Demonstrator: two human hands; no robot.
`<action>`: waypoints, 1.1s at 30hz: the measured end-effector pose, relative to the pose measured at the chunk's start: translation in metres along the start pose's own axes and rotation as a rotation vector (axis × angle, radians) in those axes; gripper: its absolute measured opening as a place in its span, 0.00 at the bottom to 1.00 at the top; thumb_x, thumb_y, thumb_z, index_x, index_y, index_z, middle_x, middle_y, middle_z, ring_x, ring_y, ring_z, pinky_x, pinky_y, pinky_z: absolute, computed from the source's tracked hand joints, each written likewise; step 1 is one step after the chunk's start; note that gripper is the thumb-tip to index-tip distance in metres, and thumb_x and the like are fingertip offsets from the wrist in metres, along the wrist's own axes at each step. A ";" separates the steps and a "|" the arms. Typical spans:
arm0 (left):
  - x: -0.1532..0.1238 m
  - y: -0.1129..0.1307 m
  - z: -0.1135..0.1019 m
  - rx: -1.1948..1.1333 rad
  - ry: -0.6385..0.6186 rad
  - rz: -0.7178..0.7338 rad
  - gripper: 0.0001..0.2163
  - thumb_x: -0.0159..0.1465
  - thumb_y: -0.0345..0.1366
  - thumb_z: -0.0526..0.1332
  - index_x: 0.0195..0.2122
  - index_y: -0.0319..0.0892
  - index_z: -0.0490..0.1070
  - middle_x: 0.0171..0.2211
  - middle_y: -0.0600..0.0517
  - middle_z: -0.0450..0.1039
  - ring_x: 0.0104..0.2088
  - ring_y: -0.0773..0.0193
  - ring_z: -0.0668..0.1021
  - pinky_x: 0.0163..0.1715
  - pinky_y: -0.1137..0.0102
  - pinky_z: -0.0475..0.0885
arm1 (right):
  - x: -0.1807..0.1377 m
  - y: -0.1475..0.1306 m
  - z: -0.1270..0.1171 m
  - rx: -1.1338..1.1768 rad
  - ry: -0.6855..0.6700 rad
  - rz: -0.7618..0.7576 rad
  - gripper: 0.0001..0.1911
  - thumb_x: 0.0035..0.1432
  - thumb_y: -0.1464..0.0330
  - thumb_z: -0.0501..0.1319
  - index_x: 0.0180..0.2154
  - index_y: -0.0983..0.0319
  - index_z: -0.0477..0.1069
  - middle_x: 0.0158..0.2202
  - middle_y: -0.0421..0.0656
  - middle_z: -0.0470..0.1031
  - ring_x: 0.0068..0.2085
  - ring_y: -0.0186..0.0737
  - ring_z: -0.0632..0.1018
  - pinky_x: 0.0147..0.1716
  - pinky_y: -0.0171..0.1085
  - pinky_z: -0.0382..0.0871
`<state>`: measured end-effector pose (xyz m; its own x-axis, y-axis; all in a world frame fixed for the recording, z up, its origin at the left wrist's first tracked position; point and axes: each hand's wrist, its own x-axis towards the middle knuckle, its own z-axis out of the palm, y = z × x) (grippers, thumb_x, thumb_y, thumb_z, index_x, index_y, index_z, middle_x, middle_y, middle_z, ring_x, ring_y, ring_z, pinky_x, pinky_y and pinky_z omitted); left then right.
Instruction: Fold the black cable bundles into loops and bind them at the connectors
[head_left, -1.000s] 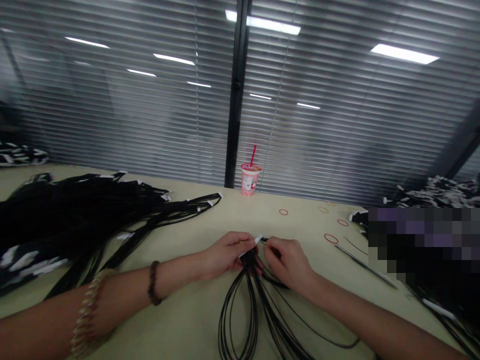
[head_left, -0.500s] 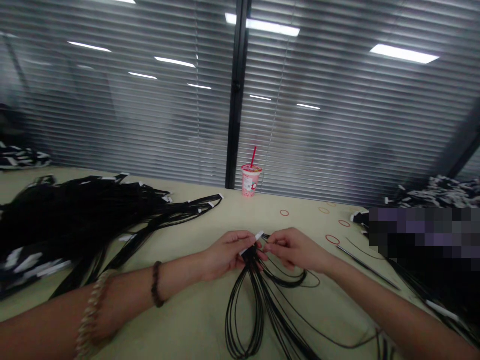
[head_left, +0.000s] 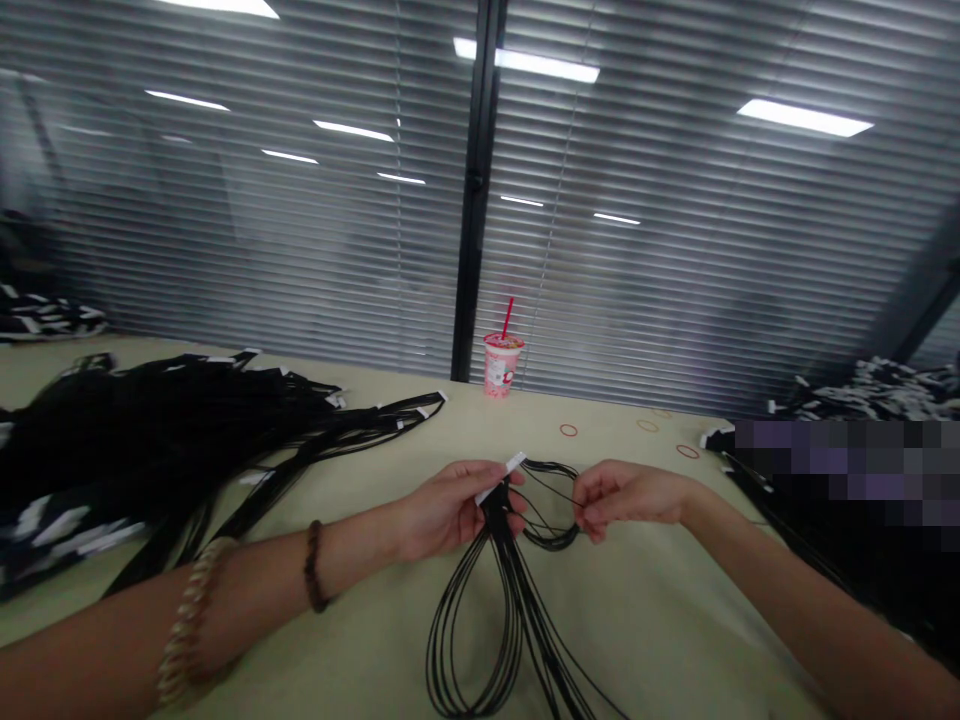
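Observation:
My left hand (head_left: 457,508) grips a white connector (head_left: 501,478) between thumb and fingers, at the middle of the table. From it a bundle of thin black wires (head_left: 517,590) hangs down, with one large loop at the lower left and a smaller loop off to the right. To the right of the connector, my right hand (head_left: 615,497) has its fingers pinched together on a black wire (head_left: 551,486) that runs back to the connector. The fingertips of the right hand partly hide where the wire ends.
A large heap of black wire harnesses (head_left: 165,430) with white connectors lies at left. Another dark pile (head_left: 840,560) is on the right, partly pixelated. A pink cup (head_left: 501,368) with a red straw stands by the window blinds. Coloured rings (head_left: 568,430) lie on the pale table (head_left: 360,620).
My right hand has moved right, away from the connector, drawing a wire out with it. The wire loop below the left hand has swung slightly left.

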<state>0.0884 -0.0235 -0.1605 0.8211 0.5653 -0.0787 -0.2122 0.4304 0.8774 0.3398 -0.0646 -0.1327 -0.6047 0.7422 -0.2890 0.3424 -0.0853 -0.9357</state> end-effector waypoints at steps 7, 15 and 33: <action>0.006 -0.005 -0.007 -0.001 0.042 0.051 0.15 0.54 0.41 0.58 0.39 0.36 0.66 0.33 0.46 0.72 0.34 0.63 0.76 0.39 0.70 0.68 | 0.000 -0.020 0.009 -0.533 0.609 -0.046 0.13 0.50 0.62 0.57 0.29 0.67 0.68 0.23 0.40 0.68 0.24 0.28 0.67 0.24 0.28 0.59; 0.010 -0.010 -0.007 0.035 0.025 0.100 0.14 0.55 0.41 0.58 0.38 0.36 0.67 0.34 0.47 0.71 0.31 0.69 0.75 0.32 0.76 0.68 | 0.023 -0.023 0.095 -1.043 0.713 -0.360 0.10 0.55 0.64 0.52 0.30 0.62 0.70 0.24 0.40 0.69 0.25 0.29 0.67 0.25 0.29 0.57; 0.008 -0.009 -0.002 0.096 0.032 0.047 0.15 0.56 0.43 0.55 0.37 0.35 0.65 0.33 0.45 0.71 0.34 0.64 0.76 0.37 0.72 0.69 | -0.015 -0.060 0.052 0.104 0.319 -0.139 0.05 0.46 0.72 0.54 0.26 0.65 0.68 0.14 0.36 0.61 0.12 0.22 0.55 0.11 0.25 0.43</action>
<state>0.0958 -0.0215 -0.1694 0.7937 0.6062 -0.0500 -0.1970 0.3339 0.9218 0.2910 -0.1052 -0.0822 -0.3800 0.9201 -0.0949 0.1880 -0.0236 -0.9819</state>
